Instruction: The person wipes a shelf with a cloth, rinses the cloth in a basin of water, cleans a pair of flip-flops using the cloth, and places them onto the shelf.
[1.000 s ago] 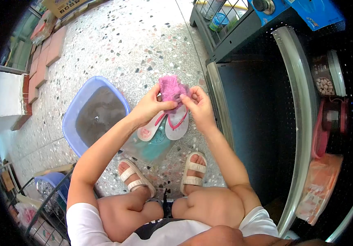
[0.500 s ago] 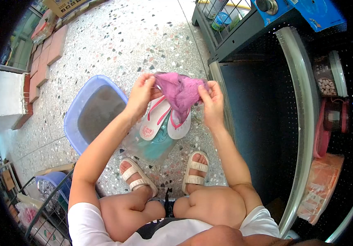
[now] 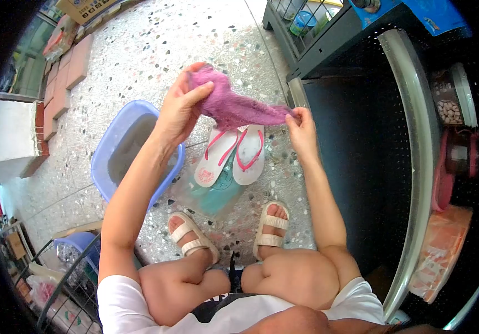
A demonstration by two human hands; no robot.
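Observation:
A damp-looking purple-pink cloth (image 3: 239, 109) stretches between my two hands. At its bunched end, my left hand (image 3: 181, 103) is closed with the thumb on top. My right hand (image 3: 303, 132) pinches the narrow, drawn-out end. Beneath the cloth, a pair of white flip-flops (image 3: 213, 162) with pink straps lies on a clear and teal plastic bag (image 3: 214, 197) on the floor. Left of them stands a blue-purple basin (image 3: 99, 161) holding dark, murky water (image 3: 131, 146), partly hidden by my left forearm.
Speckled stone floor (image 3: 178, 42) surrounds the basin. A dark shelf unit (image 3: 351, 167) with a metal edge rail (image 3: 418, 167) runs along my right. Below left is a wire rack (image 3: 61, 284); reddish tiles (image 3: 78, 67) lie stacked at the upper left.
The cloth has gone from spread and hanging to pulled out sideways. My left hand has moved up and left onto the bunched part; my right hand has shifted right and slightly down.

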